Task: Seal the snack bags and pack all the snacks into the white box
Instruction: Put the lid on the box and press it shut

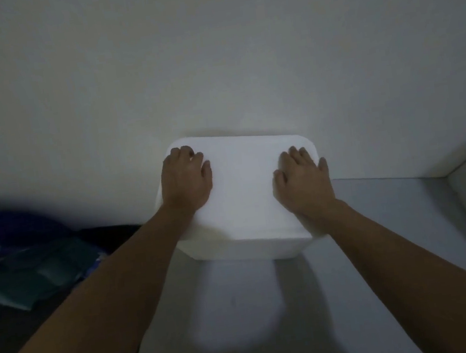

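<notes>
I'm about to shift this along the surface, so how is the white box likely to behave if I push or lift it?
The white box looks like stiff foam, so probably light for its size. Its broad, flat top and squat shape suggest it will slide rather than tip. With the left hand and right hand only resting flat on top, lifting likely needs a side grip.

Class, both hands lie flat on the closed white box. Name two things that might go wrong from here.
1. The left hand and right hand press on the box lid; if it is soft foam, hard pressing may dent it.
2. Dark bags lie at the left, outside the closed box. If they are snacks, the packing is incomplete.
</notes>
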The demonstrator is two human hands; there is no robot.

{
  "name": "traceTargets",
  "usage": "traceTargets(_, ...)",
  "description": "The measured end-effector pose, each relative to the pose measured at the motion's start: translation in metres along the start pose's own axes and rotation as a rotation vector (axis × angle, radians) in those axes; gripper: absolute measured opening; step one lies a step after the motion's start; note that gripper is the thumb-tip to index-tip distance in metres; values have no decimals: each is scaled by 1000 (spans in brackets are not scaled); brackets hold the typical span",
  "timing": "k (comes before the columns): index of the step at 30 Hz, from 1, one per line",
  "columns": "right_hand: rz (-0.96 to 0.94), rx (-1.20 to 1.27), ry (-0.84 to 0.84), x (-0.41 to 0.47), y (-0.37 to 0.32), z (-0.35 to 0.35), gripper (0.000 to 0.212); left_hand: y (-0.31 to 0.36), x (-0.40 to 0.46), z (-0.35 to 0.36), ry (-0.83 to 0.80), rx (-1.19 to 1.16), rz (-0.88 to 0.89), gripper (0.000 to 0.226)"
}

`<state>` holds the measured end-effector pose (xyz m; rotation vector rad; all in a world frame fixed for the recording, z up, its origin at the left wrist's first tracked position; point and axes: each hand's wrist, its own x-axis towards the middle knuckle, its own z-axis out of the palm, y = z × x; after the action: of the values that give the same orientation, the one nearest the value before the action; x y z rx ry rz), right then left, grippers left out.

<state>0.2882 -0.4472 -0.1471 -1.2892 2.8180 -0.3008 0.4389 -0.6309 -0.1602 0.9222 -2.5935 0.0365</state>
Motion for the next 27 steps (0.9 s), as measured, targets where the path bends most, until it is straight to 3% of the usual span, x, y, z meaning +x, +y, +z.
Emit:
traceTargets(2, -38, 5, -67, -17, -3, -2, 39, 3, -8, -4, -16, 1, -1, 43)
traceTargets(5, -58, -8, -182, -39, -1, -4, 55, 12, -26, -5, -217, 29, -17, 67)
traceTargets(7, -71, -39, -171, -48, -1, 0, 64, 17, -39, -7, -318, 36, -65, 75)
traceTargets(11, -64, -52, -120, -54, -3, 0, 67, 38, -53, -14, -290, 69, -95, 58)
traceTargets(15, -44, -45, -113, -52, -3, 0, 66, 50, -68, -15, -301, 43, -115, 72)
traceTargets(19, -66, -10, 120, -57, -2, 6, 42, 52, -75, -18, -70, -69, -142, 59)
traceTargets(22, -152, 115, 312, -63, 2, 6, 36, 51, -86, -17, 234, -239, 41, 31)
traceTargets(25, -248, 38, 135, -65, 8, -3, 62, 40, -88, -21, 189, -371, 87, 39)
traceTargets(27, -270, -15, -75, -63, 14, -11, 90, 25, -88, -28, -15, -477, 131, 63)
